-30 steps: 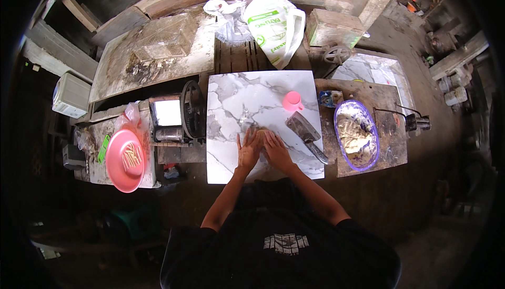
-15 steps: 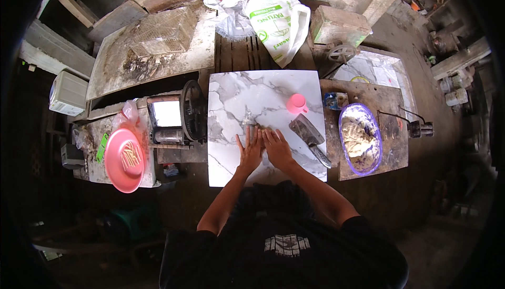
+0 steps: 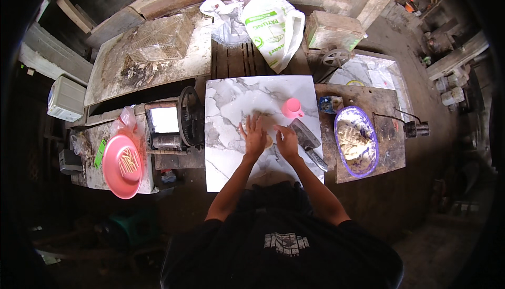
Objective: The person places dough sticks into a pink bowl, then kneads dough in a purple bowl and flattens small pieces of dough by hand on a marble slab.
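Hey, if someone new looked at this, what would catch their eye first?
Probably the bright marble-patterned tabletop in the middle, with the left hand spread over it and the right hand beside a dark cleaver. Left of it, a pink bowl holds pale sticks; right of it, a purple-rimmed tub holds a pale dough-like lump.

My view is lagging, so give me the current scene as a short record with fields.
Left hand: fingers spread, palm down over the marbled top
Right hand: fingers bent, just left of the cleaver; grip unclear
Between hands: small pale piece, partly hidden
Beyond cleaver: pink cup
Left side: pink basin holding pale strips
Right side: purple-rimmed tub holding a pale, dough-like mass
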`<state>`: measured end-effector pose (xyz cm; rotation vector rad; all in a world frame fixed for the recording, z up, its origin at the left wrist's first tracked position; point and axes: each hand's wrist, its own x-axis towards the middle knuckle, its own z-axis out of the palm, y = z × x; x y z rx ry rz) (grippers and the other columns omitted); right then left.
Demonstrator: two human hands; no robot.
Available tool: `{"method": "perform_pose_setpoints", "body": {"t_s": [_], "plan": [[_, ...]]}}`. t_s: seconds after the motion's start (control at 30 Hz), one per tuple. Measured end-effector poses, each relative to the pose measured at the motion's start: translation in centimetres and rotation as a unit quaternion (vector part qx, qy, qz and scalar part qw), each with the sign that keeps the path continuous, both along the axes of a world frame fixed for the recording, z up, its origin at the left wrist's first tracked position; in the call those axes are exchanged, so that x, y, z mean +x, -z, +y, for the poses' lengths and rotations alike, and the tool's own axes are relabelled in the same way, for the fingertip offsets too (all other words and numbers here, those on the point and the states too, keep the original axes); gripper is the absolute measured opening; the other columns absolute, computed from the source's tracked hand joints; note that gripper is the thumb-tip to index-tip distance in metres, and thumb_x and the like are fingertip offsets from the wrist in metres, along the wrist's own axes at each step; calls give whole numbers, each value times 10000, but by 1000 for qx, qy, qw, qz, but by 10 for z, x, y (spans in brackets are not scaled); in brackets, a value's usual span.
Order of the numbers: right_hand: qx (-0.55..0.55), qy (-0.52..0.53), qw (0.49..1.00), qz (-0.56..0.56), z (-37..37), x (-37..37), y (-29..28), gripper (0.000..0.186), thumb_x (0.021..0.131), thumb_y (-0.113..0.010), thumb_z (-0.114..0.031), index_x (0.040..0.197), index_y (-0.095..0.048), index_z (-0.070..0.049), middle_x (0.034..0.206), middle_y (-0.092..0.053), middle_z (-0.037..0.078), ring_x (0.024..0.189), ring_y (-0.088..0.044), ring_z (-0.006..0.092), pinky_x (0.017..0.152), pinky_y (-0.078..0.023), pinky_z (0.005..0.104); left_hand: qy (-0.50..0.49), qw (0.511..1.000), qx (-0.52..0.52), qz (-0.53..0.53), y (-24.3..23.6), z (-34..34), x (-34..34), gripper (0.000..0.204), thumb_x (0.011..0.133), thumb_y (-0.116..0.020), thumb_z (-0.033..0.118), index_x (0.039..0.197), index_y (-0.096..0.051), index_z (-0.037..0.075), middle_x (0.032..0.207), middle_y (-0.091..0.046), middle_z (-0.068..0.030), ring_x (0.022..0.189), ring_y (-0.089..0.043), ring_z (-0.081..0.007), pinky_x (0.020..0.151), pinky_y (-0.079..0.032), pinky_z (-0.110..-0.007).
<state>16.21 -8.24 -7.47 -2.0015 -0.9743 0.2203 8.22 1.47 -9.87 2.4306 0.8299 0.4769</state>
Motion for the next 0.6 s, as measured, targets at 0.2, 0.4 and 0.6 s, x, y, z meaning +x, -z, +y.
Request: {"method": "perform_pose_setpoints", "body": {"t_s": [0.2, 0.4, 0.6], "plan": [[-17, 33, 999, 3, 0, -24, -5, 187, 764, -466, -47, 914, -577, -50, 881, -590, 103, 855, -529, 265, 767, -382, 367, 14, 994, 74, 81, 2, -11, 5, 546, 776, -478, 237, 1259, -305, 51, 1343, -198, -179, 1275, -116, -294, 998, -4, -515], [7, 84, 996, -16, -13, -55, 5, 231, 741, -475, -27, 947, -569, -75, 949, -567, 75, 895, -504, 243, 802, -338, 361, -34, 991, 60, 114, -17, -23, -8, 620, 769, -468, 276, 1305, -228, 76, 1359, -114, -217, 1279, -67, -322, 997, 23, -509], [6, 93, 994, -50, -17, -62, 16, 252, 716, -497, -9, 954, -552, -70, 970, -539, 69, 911, -482, 253, 806, -335, 373, -79, 991, 53, 94, -13, -16, -7, 593, 793, -429, 245, 1313, -200, 77, 1365, -102, -210, 1279, -59, -321, 994, 36, -511]]}}
